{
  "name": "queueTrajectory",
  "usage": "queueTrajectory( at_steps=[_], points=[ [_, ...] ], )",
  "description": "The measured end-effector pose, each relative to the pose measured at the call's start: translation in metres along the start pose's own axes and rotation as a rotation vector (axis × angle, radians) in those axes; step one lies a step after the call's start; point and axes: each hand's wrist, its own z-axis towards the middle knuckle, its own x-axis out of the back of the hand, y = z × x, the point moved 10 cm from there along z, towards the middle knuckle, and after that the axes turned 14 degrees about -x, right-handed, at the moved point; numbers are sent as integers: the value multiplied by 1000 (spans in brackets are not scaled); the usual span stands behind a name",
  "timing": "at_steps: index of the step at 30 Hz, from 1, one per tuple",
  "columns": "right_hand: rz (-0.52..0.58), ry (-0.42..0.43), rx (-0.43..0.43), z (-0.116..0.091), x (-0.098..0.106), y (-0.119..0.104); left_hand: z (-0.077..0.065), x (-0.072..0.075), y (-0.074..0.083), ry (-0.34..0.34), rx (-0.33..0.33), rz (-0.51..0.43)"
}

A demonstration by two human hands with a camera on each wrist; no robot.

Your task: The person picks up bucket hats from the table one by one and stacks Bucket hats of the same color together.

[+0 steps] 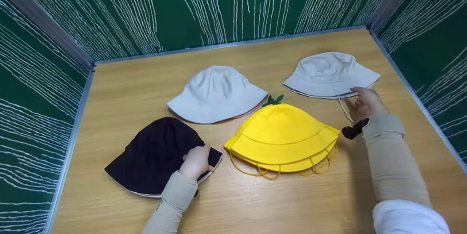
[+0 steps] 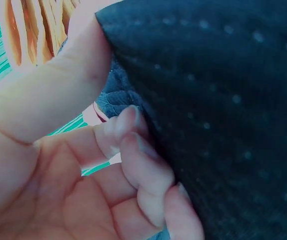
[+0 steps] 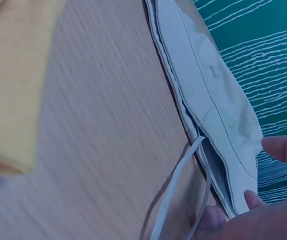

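In the head view, a dark bucket hat (image 1: 157,153) with a pale underside lies at the front left. My left hand (image 1: 197,161) grips the right side of its brim; in the left wrist view, the dark cloth (image 2: 223,110) runs between thumb and curled fingers. At the back right is a white bucket hat (image 1: 328,73) with a thin chin strap (image 1: 344,110). My right hand (image 1: 368,102) holds the right front edge of that hat's brim. In the right wrist view, the strap loop (image 3: 171,190) hangs beside the fingers.
Stacked yellow bucket hats (image 1: 284,135), with green leaves on top and loose yellow cords, stand between my arms. Another white hat (image 1: 219,95) with a pink-edged brim lies behind them. Green panels (image 1: 219,7) with white lines border the wooden table (image 1: 127,88).
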Motion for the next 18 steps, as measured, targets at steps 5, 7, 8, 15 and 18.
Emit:
queueTrajectory(
  at_steps=[5, 7, 8, 15, 18],
  points=[
    [68, 37, -2, 0, 3, -1, 1, 0, 0, -1, 9, 11],
    [86, 64, 9, -3, 2, 0, 1, 0, 0, 3, 5, 15],
    [88, 77, 17, -4, 2, 0, 1, 0, 0, 6, 5, 15],
    [-19, 179, 77, -2, -1, -6, 1, 0, -2, 7, 1, 19],
    [-63, 189, 75, 2, -3, -7, 0, -1, -2, 9, -2, 24]
  ],
)
